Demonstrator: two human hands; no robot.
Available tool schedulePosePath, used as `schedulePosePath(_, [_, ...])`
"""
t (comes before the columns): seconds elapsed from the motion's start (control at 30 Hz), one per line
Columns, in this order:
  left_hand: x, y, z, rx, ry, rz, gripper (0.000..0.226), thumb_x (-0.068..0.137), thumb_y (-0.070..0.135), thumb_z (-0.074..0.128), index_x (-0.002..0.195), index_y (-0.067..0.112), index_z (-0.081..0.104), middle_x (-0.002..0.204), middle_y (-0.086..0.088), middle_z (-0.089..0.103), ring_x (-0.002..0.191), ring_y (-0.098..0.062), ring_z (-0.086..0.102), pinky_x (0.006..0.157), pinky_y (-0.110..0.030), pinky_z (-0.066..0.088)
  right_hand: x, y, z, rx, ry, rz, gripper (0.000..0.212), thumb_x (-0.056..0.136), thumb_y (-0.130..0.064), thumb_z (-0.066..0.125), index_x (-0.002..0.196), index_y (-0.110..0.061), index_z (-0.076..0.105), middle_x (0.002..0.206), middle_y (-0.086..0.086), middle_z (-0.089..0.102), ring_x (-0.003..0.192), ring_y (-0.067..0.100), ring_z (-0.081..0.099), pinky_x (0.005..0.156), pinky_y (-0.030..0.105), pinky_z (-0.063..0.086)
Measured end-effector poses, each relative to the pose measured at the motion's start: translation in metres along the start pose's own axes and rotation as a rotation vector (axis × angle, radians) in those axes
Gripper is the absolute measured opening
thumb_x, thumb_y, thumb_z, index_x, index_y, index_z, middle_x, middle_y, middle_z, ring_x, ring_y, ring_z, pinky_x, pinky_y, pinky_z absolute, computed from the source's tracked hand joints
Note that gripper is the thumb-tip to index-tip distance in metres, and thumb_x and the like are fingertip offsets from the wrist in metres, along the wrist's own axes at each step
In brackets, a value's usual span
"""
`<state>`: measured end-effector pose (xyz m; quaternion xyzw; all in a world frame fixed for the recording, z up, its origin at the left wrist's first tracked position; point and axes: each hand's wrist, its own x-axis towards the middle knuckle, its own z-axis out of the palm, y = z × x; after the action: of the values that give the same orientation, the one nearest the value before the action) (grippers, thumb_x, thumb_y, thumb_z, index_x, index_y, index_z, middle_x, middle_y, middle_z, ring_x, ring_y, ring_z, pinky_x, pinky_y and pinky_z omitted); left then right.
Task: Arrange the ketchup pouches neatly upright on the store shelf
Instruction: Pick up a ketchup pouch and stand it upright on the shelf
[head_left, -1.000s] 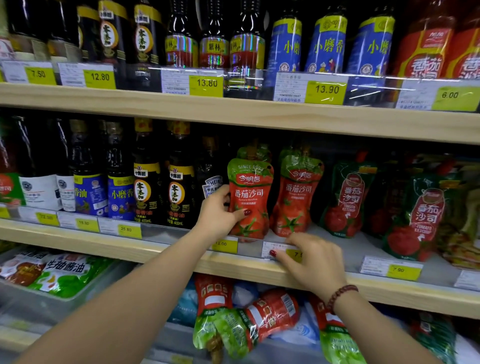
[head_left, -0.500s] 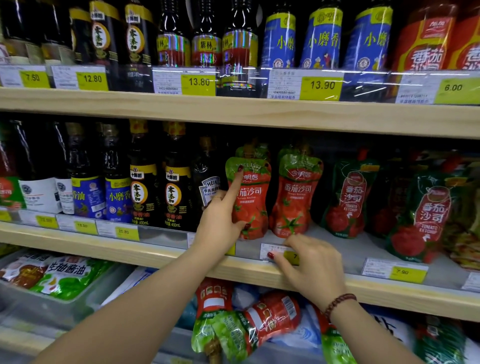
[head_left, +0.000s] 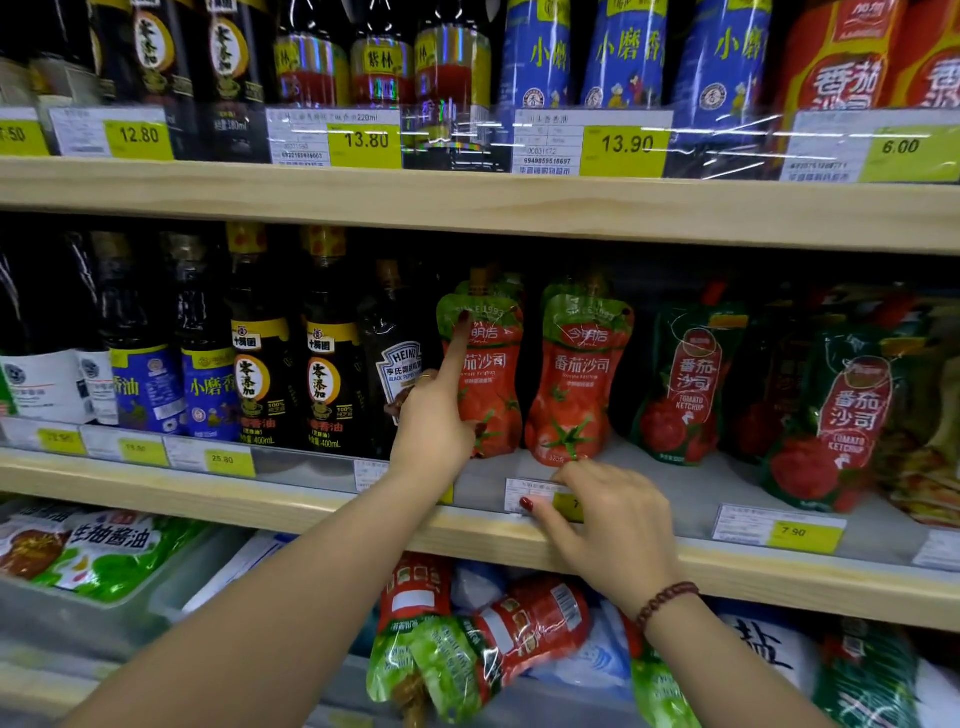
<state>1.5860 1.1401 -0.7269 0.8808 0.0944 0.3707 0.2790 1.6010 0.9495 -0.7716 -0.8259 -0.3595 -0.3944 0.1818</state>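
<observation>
Two red ketchup pouches with green tops stand upright side by side on the middle shelf (head_left: 311, 501): a left pouch (head_left: 496, 374) and a right pouch (head_left: 576, 384), each with another pouch behind it. My left hand (head_left: 431, 421) touches the left pouch, index finger stretched up to its green top and thumb near its lower edge. It grips nothing. My right hand (head_left: 613, 525) rests on the shelf's front edge just below the right pouch, fingers spread over a price label. Several more red and green pouches (head_left: 488, 639) lie flat on the shelf below.
Dark green ketchup pouches (head_left: 685, 384) stand or lean to the right, one (head_left: 841, 415) tilted forward. A Heinz bottle (head_left: 397, 358) and dark sauce bottles (head_left: 260, 364) fill the shelf to the left. The upper shelf (head_left: 467, 202) hangs low overhead.
My left hand has let go of the left pouch's side and now points its index finger up along the pouch's front. My right hand has stayed on the shelf edge.
</observation>
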Motion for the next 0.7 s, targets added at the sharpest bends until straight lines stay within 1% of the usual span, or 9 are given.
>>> schedulePosePath(0.1, [-0.001,0.001,0.0,-0.017,-0.013,0.001,0.111,0.075,-0.001,0.066,0.141,0.051,-0.005,0.105,-0.011,0.059,0.09,-0.026,0.061,0.078,-0.04,0.054,0.0,0.0,-0.001,0.006,-0.01,0.004,0.026,0.072,-0.045,0.07,0.069,-0.024,0.056,0.06,-0.009,0.058,0.054,0.011,0.054,0.054,0.021,0.032])
schedulePosePath(0.23, [-0.003,0.003,-0.002,-0.003,-0.028,-0.013,0.111,0.075,0.002,0.067,0.14,0.054,-0.007,0.105,-0.011,0.059,0.09,-0.026,0.061,0.078,-0.041,0.055,0.001,-0.002,-0.003,0.017,-0.028,0.013,0.025,0.073,-0.045,0.07,0.069,-0.023,0.057,0.06,-0.009,0.058,0.054,0.012,0.054,0.053,0.021,0.033])
schedulePosePath(0.33, [-0.005,0.004,-0.004,-0.052,-0.056,-0.022,0.112,0.075,0.008,0.07,0.139,0.054,-0.008,0.104,-0.009,0.059,0.087,-0.021,0.061,0.074,-0.031,0.051,0.001,-0.002,-0.004,0.018,-0.035,0.019,0.025,0.073,-0.045,0.07,0.07,-0.023,0.059,0.061,-0.008,0.06,0.055,0.013,0.056,0.054,0.022,0.035])
schedulePosePath(0.4, [-0.007,0.004,-0.005,-0.088,-0.068,-0.023,0.11,0.074,0.011,0.071,0.142,0.049,-0.006,0.108,-0.009,0.06,0.091,-0.021,0.061,0.074,-0.026,0.047,0.001,-0.002,-0.004,0.017,-0.041,0.023,0.024,0.073,-0.045,0.069,0.072,-0.023,0.059,0.063,-0.007,0.061,0.057,0.014,0.057,0.054,0.023,0.037])
schedulePosePath(0.47, [-0.012,0.005,-0.008,-0.107,-0.074,-0.013,0.108,0.072,0.014,0.073,0.145,0.042,-0.001,0.111,-0.008,0.06,0.095,-0.021,0.061,0.075,-0.024,0.044,0.001,-0.002,-0.005,0.024,-0.05,0.032,0.024,0.074,-0.045,0.068,0.071,-0.023,0.059,0.063,-0.007,0.061,0.057,0.015,0.057,0.054,0.024,0.037])
schedulePosePath(0.5, [-0.016,0.005,-0.01,-0.122,-0.068,-0.005,0.105,0.071,0.016,0.074,0.146,0.038,0.003,0.112,-0.007,0.059,0.096,-0.019,0.06,0.076,-0.023,0.043,0.001,-0.003,-0.006,0.025,-0.051,0.038,0.025,0.074,-0.044,0.068,0.071,-0.022,0.058,0.062,-0.006,0.061,0.057,0.016,0.057,0.054,0.024,0.036])
schedulePosePath(0.57, [-0.026,0.006,-0.014,-0.166,-0.034,-0.019,0.093,0.071,0.018,0.076,0.145,0.028,0.021,0.11,0.002,0.057,0.098,-0.014,0.055,0.078,-0.019,0.043,0.001,-0.004,-0.007,0.036,-0.055,0.053,0.025,0.073,-0.043,0.07,0.07,-0.021,0.059,0.062,-0.004,0.061,0.057,0.018,0.058,0.054,0.024,0.034])
schedulePosePath(0.63, [-0.038,0.006,-0.018,-0.191,0.017,-0.083,0.07,0.073,0.016,0.075,0.134,0.019,0.042,0.1,0.013,0.054,0.1,-0.01,0.054,0.077,-0.01,0.04,0.002,-0.006,-0.009,0.058,-0.064,0.08,0.024,0.073,-0.042,0.071,0.072,-0.019,0.062,0.063,-0.002,0.063,0.059,0.02,0.06,0.054,0.024,0.032])
schedulePosePath(0.7, [-0.05,0.006,-0.022,-0.221,0.061,-0.118,0.048,0.075,0.016,0.074,0.12,0.018,0.055,0.102,0.011,0.057,0.1,-0.008,0.055,0.08,-0.013,0.039,0.004,-0.008,-0.012,0.116,-0.089,0.122,0.021,0.075,-0.039,0.07,0.08,-0.018,0.067,0.074,0.0,0.068,0.07,0.022,0.063,0.059,0.026,0.038])
